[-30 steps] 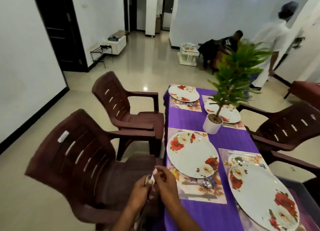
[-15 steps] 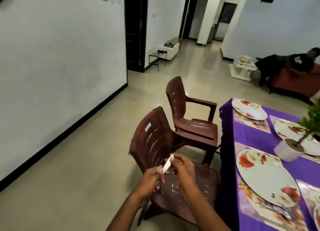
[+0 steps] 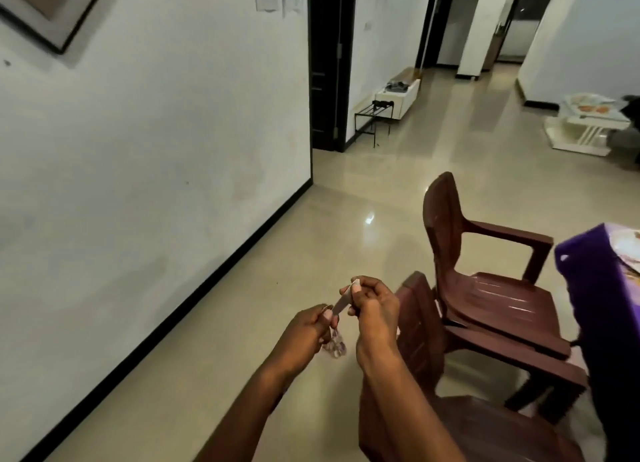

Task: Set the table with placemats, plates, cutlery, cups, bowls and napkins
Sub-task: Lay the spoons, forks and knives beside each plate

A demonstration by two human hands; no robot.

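My left hand (image 3: 304, 333) is closed around a small bunch of metal cutlery (image 3: 334, 346), whose shiny spoon ends hang below my fingers. My right hand (image 3: 375, 309) pinches the upper part of one pale handle (image 3: 343, 302) that sticks up out of that bunch. Both hands are held over the floor, left of the chairs. Only the corner of the table with its purple cloth (image 3: 588, 278) shows at the right edge, with a sliver of a placemat and plate (image 3: 631, 245) on it.
Two brown plastic armchairs (image 3: 491, 299) (image 3: 460, 423) stand between my hands and the table. A white wall with a black skirting runs along the left. Farther off are a dark doorway, a low black rack (image 3: 372, 120) and a small white table (image 3: 585, 125).
My view has swung left, so most of the set table has left the frame. My hands stay together on the cutlery, the right one working on one handle.
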